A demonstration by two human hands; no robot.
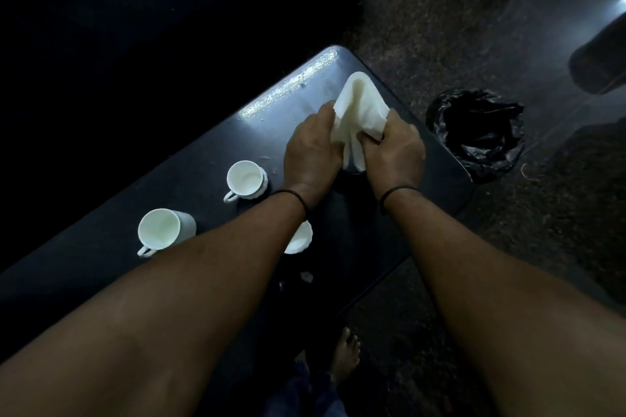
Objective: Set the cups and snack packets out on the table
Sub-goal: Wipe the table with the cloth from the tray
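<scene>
- Dim scene, head view looking down on a dark table (189, 186) that runs diagonally from 8 o'clock toward 1 o'clock.
- Left hand (310, 152) and right hand (394, 152) meet near frame centre, above the table's far end.
- Both hold a white cloth or paper napkin (359, 112); it sticks up toward 12 o'clock from between them, and a fold hangs down between the palms.
- Left grip: fingers curled, pinching the cloth's left edge.
- Right grip: fingers curled round the cloth's right side; thumb not clearly seen.
- Something dark just under the cloth's lower tip; too dim to identify.
- Thin dark band on each wrist.
- Cup one (245, 181): white, upright, handle at 7 o'clock, on the table at 9 o'clock from the left hand, near it, not touching.
- Cup two (162, 230): white, upright, handle at 7 o'clock, further along at 8 o'clock from cup one, well apart from the hands.
- Cup three (299, 240): white, mostly hidden under the left forearm, just below the wrist, only part of the rim showing.
- Small white scrap (306, 277) on the table at 6 o'clock from cup three.
- No snack packets identifiable in this light.
- Bin with black liner (477, 132) on the floor at 3 o'clock from the hands, beside the table's edge.
- Bare foot (345, 355) on the floor at 6 o'clock.
</scene>
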